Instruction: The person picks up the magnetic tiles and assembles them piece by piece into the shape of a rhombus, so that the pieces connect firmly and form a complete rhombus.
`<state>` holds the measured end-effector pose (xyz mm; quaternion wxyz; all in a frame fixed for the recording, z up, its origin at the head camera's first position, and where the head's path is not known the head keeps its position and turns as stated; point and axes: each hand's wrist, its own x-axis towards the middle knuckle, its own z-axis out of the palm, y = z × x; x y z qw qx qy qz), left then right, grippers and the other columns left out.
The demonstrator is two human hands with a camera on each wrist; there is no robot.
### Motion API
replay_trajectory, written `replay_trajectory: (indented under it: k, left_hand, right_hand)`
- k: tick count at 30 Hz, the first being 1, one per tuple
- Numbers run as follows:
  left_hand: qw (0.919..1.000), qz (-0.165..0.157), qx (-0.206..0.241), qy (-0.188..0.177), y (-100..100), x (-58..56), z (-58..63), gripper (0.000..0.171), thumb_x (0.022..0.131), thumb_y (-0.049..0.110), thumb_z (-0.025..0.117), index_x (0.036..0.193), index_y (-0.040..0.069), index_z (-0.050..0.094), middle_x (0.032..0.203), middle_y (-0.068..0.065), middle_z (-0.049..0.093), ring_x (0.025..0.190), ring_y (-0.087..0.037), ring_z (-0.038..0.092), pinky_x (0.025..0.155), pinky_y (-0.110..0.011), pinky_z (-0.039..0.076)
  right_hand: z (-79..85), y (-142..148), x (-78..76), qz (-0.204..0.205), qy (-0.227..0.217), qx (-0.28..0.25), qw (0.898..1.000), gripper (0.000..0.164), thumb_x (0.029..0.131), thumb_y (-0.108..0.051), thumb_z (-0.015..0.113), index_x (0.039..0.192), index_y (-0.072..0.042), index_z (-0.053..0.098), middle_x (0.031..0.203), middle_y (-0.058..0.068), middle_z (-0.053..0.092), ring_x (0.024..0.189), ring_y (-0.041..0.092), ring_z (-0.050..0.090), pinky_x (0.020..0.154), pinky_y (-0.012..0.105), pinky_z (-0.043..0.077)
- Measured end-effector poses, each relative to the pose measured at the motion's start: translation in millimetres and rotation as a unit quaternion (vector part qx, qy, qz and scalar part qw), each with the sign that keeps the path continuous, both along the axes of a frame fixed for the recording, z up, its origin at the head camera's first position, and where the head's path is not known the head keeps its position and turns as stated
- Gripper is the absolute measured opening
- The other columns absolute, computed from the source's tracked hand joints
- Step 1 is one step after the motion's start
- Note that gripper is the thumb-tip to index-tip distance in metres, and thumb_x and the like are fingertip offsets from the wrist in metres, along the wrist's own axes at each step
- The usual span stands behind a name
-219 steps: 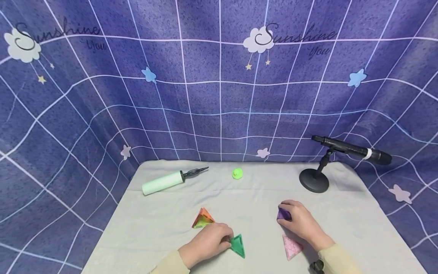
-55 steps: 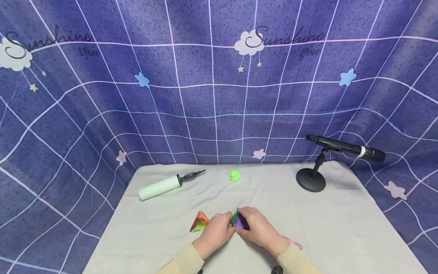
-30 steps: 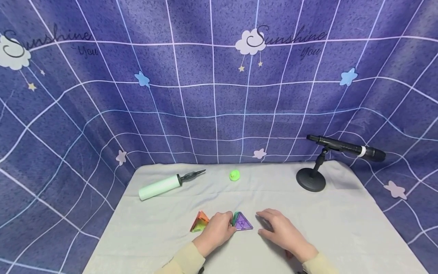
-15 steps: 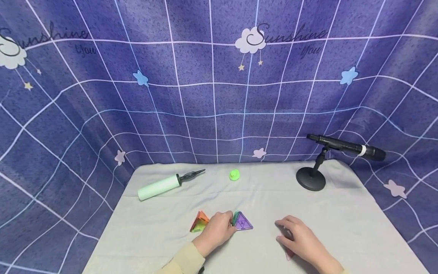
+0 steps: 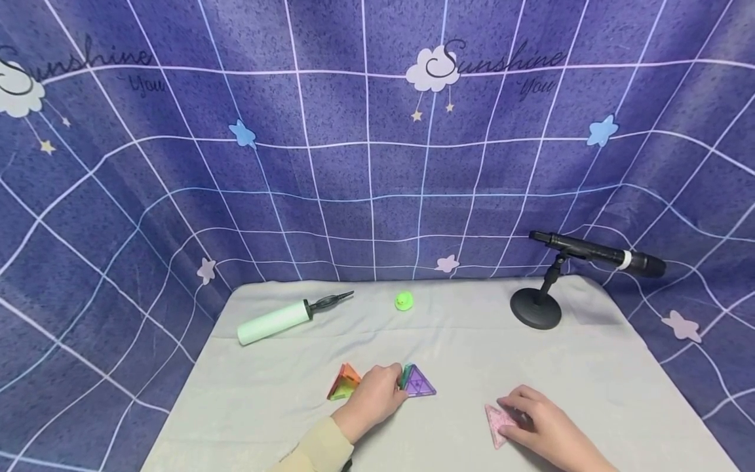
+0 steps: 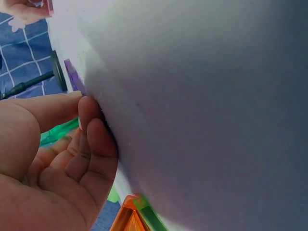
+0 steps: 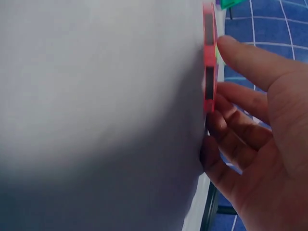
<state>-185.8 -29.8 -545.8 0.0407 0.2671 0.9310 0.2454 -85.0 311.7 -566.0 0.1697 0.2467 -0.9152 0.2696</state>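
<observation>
My left hand (image 5: 373, 396) pinches a green triangular magnetic tile (image 5: 404, 376) between thumb and fingers; it stands on edge, partly hidden by the fingers. A purple triangular tile (image 5: 419, 382) lies flat against it on the right. Just left of this hand are orange (image 5: 351, 375) and yellow-green (image 5: 342, 392) tiles joined together, partly covered by the hand. My right hand (image 5: 539, 419) is over a pink triangular tile (image 5: 495, 425) lying flat on the cloth. In the right wrist view its thumb and fingers are spread beside the pink tile (image 7: 210, 72), not closed round it.
A pale green hand pump (image 5: 276, 322) lies at the back left of the white cloth (image 5: 460, 341). A small bright green duck (image 5: 404, 301) sits at the back middle. At the back right, a black microphone (image 5: 601, 254) rests on a round-based stand (image 5: 535, 308).
The right hand brought the purple tile to the green one, let it go, and moved right and towards me to the pink tile. The left hand, after moving up earlier, now stays still.
</observation>
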Motion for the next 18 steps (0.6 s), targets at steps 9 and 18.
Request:
replay_trajectory:
  k: [9,18]
  left_hand:
    - [1.0000,-0.005,-0.004,-0.002,1,0.1,2.7,0.026,0.088,0.015,0.082,0.083,0.014,0.057,0.063,0.010,0.049,0.055,-0.007,0.044,0.054,-0.029,0.041]
    - [0.9999,-0.009,-0.008,0.005,0,0.5,4.1,0.026,0.088,0.016,0.083,0.084,0.013,0.057,0.063,0.010,0.048,0.056,-0.007,0.044,0.054,-0.029,0.041]
  right_hand:
    - [0.7,15,2.4,0.050,-0.025,-0.014,0.998,0.034,0.081,-0.023,0.091,0.110,-0.010,0.077,0.097,-0.016,0.058,0.083,-0.001,0.053,0.074,0.015,0.040]
    - [-0.4,17,1.4,0.082,-0.027,-0.032,0.996,0.034,0.079,-0.013,0.091,0.109,-0.013,0.076,0.096,-0.016,0.060,0.082,0.000,0.055,0.071,0.016,0.042]
